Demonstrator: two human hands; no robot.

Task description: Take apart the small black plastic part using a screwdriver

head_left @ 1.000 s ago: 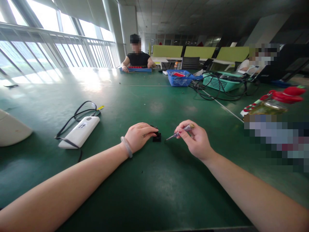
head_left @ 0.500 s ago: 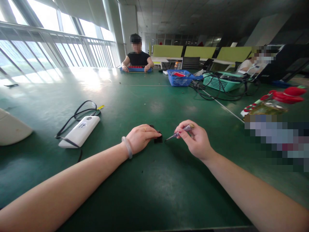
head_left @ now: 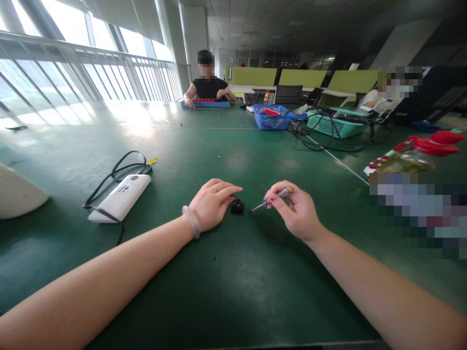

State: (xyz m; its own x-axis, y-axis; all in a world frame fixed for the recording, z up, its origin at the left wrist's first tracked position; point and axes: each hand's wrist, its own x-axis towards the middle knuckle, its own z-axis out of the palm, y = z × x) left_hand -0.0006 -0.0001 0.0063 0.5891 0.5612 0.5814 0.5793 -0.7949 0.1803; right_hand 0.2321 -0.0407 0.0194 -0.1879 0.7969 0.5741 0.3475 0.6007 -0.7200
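Observation:
A small black block-like part [head_left: 237,207] lies on the green table [head_left: 233,291], too small to tell its kind. My left hand [head_left: 211,204] is just left of it, fingers stretched out and apart, with the thumb tip at or very near the part's upper left edge. In my right hand [head_left: 295,209] is a screwdriver [head_left: 279,195] with a see-through purplish handle, pinched between thumb and fingers. Its thin shaft slants down to the left, and the tip sits a little right of the black part, close to the tabletop.
A white power bank [head_left: 122,198] with a black cable lies to the left. At the back right stand a blue basket [head_left: 272,119], a green basket [head_left: 337,125] and tangled black cables. A red-capped bottle [head_left: 412,158] is at right. Another person [head_left: 209,90] sits across the table.
My left hand has lifted its fingers off the black part and spread them, uncovering it. The right hand and screwdriver stay put. Across the table, the person's one hand has risen.

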